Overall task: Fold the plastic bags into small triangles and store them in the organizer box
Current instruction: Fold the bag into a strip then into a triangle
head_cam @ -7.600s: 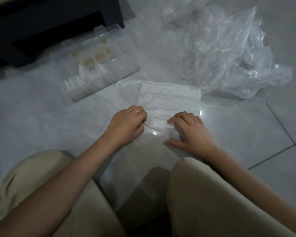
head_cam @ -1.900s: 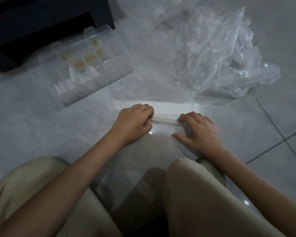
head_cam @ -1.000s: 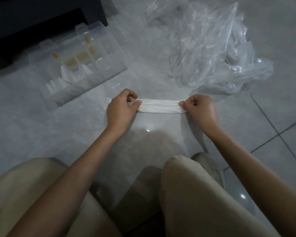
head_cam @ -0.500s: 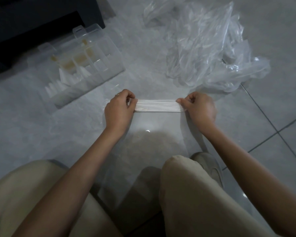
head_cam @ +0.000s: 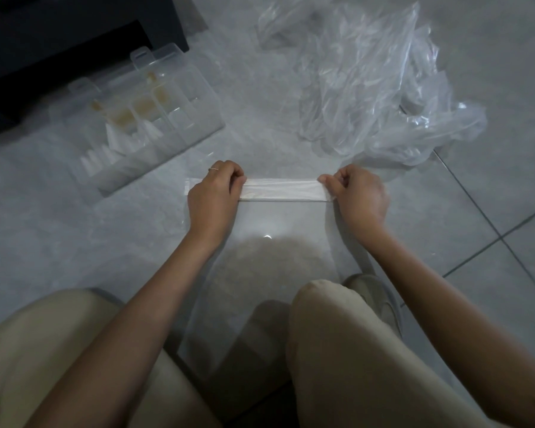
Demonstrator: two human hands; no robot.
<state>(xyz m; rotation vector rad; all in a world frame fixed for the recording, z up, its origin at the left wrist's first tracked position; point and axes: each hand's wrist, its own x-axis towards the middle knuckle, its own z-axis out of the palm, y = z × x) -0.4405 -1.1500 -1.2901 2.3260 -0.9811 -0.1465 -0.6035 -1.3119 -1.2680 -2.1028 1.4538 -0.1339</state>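
A white plastic bag folded into a long narrow strip [head_cam: 283, 189] lies flat on the grey floor tiles, stretched between my hands. My left hand [head_cam: 214, 193] pinches it near its left end, where a short bit of the strip sticks out past the knuckles. My right hand [head_cam: 357, 194] pinches its right end with curled fingers. The clear organizer box [head_cam: 179, 131] stands open at the upper left, with several folded white triangles [head_cam: 115, 146] in its near compartments.
A heap of loose clear plastic bags [head_cam: 371, 88] lies at the upper right. Dark furniture [head_cam: 59, 41] stands behind the box. My knees in beige trousers [head_cam: 337, 350] fill the lower frame. Another clear plastic sheet lies under my arms on the floor.
The bag went from a wide folded sheet to a narrow strip. Both hands moved out to its ends and pulled it straight; in the last half second they barely shifted.
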